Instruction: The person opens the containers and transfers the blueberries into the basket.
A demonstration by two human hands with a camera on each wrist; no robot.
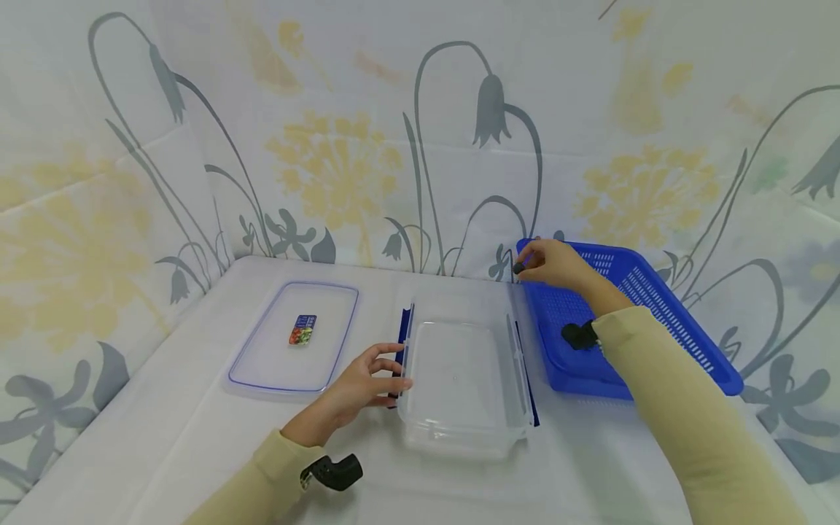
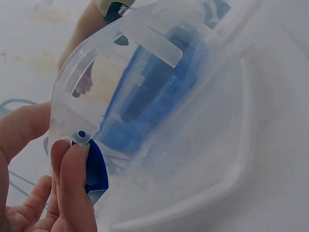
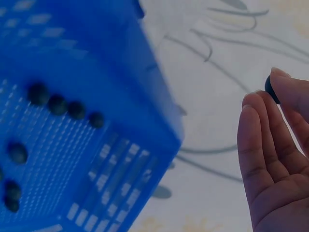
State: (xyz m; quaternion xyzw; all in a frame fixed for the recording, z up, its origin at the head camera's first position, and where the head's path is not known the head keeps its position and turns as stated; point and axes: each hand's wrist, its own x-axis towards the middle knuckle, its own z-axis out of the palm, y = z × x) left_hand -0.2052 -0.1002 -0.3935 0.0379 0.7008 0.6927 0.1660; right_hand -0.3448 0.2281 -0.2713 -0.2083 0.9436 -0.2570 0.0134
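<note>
My left hand [image 1: 354, 383] grips the left side wall of a clear plastic food container [image 1: 459, 379]. Its fingertips lie by a blue side latch [image 2: 98, 169], seen close up in the left wrist view. At the right, my right hand [image 1: 554, 264] is raised over the near-left part of a blue perforated basket's far rim [image 1: 607, 251]. Between its thumb and fingers it pinches a small, dark round blueberry [image 3: 271, 90]. Several more blueberries [image 3: 58, 104] lie on the basket's floor in the right wrist view. The container stands open-topped, its blue latches folded down.
A clear lid with a blue seal [image 1: 328, 364] lies flat left of the container, a printed label [image 1: 302, 329] on it. The white-covered table [image 1: 197, 408] meets a flower-patterned cloth [image 1: 341, 175] behind. The basket stands close to the container's right side.
</note>
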